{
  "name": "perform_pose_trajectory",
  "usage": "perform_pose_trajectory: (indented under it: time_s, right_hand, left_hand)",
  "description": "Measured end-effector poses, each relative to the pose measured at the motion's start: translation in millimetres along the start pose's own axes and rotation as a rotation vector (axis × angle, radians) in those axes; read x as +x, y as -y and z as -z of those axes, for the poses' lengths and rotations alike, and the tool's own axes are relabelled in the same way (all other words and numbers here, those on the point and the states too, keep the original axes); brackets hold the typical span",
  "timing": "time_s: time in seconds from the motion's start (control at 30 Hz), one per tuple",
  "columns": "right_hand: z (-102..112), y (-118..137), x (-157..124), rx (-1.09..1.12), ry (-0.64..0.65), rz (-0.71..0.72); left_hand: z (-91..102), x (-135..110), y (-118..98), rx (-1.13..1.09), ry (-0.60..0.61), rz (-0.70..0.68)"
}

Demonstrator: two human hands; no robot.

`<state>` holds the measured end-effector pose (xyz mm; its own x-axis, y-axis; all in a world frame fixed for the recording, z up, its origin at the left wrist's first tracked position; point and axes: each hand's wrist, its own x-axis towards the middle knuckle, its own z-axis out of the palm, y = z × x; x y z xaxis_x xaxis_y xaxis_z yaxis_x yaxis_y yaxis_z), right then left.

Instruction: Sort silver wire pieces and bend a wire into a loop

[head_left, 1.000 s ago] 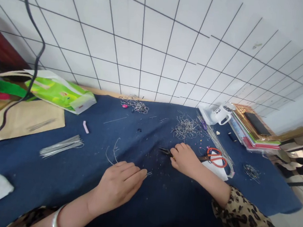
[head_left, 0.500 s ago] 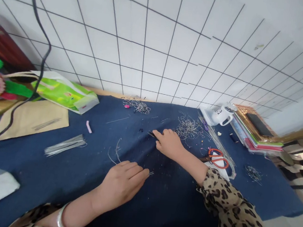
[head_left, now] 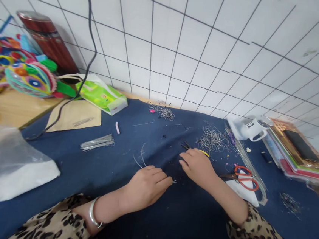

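Observation:
My left hand [head_left: 146,187] rests on the blue cloth [head_left: 91,173], its fingers pressed together on a few thin wire pieces [head_left: 173,181] that stick out at the fingertips. My right hand [head_left: 197,166] lies palm down just to the right, fingers curled round small pliers [head_left: 186,146] with a yellow handle; the dark jaws poke out beyond the knuckles. A bent wire [head_left: 140,158] lies just above my left hand.
A tangle of wire scraps [head_left: 214,138], red-handled scissors [head_left: 243,177], a white mug [head_left: 254,129] and stacked folders [head_left: 298,153] sit to the right. A bundle of straight wires [head_left: 97,142], a green bag [head_left: 102,95], a brown envelope [head_left: 76,116], a clear plastic bag [head_left: 7,160] and a hanging black cable [head_left: 76,69] lie left.
My right hand reached out toward the wire tangle, then drew back beside my left hand with the pliers. The view has swung left, showing more of the left side.

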<state>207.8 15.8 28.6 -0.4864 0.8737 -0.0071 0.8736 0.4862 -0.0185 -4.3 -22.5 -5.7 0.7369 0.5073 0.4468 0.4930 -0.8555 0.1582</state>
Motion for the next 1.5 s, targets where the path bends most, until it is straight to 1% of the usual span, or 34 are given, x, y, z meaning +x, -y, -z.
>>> perform_pose_trajectory:
  time_s: [0.07, 0.13, 0.27, 0.4, 0.53, 0.6, 0.73, 0.87, 1.0, 1.13, 1.3, 1.4, 1.5]
  right_hand:
    - [3.3, 12.1, -4.4, 0.152, 0.021, 0.075]
    - [3.8, 21.9, -8.0, 0.277, 0.029, 0.118]
    - [-1.1, 31.6, -12.5, 0.408, 0.027, 0.153]
    - [-6.1, 31.7, -13.7, 0.496, 0.046, 0.145]
    - [-11.1, 29.2, -12.8, 0.611, 0.081, 0.144]
    - [-16.2, 27.9, -11.7, 0.668, 0.09, 0.119]
    - [-28.2, 24.5, -8.7, 0.792, 0.042, 0.048]
    - [-32.5, 21.7, -8.1, 0.932, 0.058, 0.082]
    - [-33.9, 23.0, -9.9, 0.969, 0.024, 0.037]
    - [-37.5, 25.2, -10.8, 0.97, -0.007, -0.015]
    - [-39.8, 24.8, -10.6, 0.986, -0.037, -0.053]
    - [-40.3, 24.2, -10.6, 0.99, -0.066, -0.068]
    - [-40.4, 22.8, -10.5, 0.997, -0.131, -0.1]
  left_hand:
    - [-0.4, -0.3, 1.3, 0.014, -0.011, 0.02]
    - [-1.0, -0.6, 2.8, 0.022, -0.019, 0.042]
    - [-2.9, -1.3, 5.2, 0.021, 0.004, 0.055]
    - [-5.0, -2.0, 6.4, 0.029, 0.048, 0.084]
    - [-6.9, -1.9, 7.4, 0.02, 0.063, 0.106]
    - [-7.5, -1.5, 8.0, 0.01, 0.073, 0.111]
    - [-6.8, -0.7, 8.6, -0.016, 0.086, 0.167]
    - [-4.5, 0.8, 7.4, -0.045, 0.119, 0.189]
    - [-3.8, 2.5, 6.3, -0.063, 0.158, 0.2]
    - [-4.8, 3.3, 8.7, -0.081, 0.16, 0.198]
    - [-3.3, 4.2, 13.1, -0.086, 0.131, 0.172]
    - [2.7, 6.4, 13.2, -0.121, 0.108, 0.176]
    - [9.9, 8.4, 13.6, -0.146, 0.053, 0.208]
